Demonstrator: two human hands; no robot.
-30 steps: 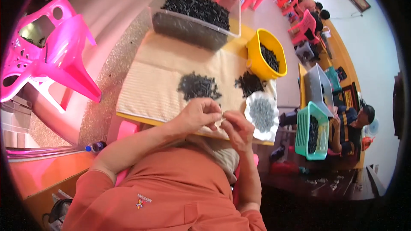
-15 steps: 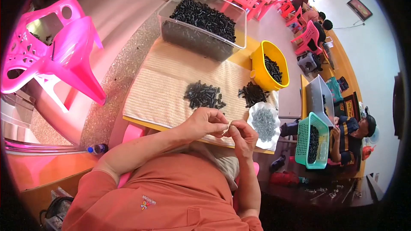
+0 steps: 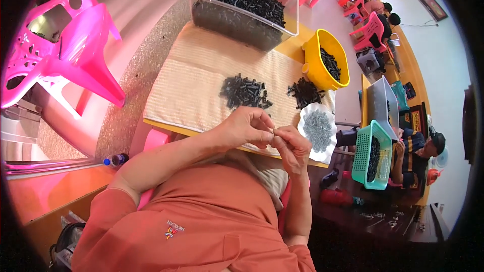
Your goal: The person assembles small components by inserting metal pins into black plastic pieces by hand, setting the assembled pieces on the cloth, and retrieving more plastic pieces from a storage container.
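Close together over the table's front edge, my left hand (image 3: 250,130) and my right hand (image 3: 292,146) pinch with their fingertips almost meeting. Whatever lies between the fingers is too small or hidden to make out. Just beyond my left hand, a heap of short black tubular pieces (image 3: 246,92) lies on the cream towel (image 3: 186,73). A second pile of thinner black pieces (image 3: 306,92) is to its right. Nearest my right hand stands a white scalloped dish (image 3: 330,152) of small clear or grey parts (image 3: 317,130).
At the table's back is a large clear bin (image 3: 242,25) of black pieces. A yellow tub (image 3: 313,68) with similar pieces stands right of the towel. Across the gap, a co-worker (image 3: 416,151) sits by a green basket (image 3: 360,158). A pink chair (image 3: 83,45) stands at left.
The view has shifted, so the table and containers sit higher in the picture. Both hands remain together, fingertips pinched, with the fingers slightly rearranged.
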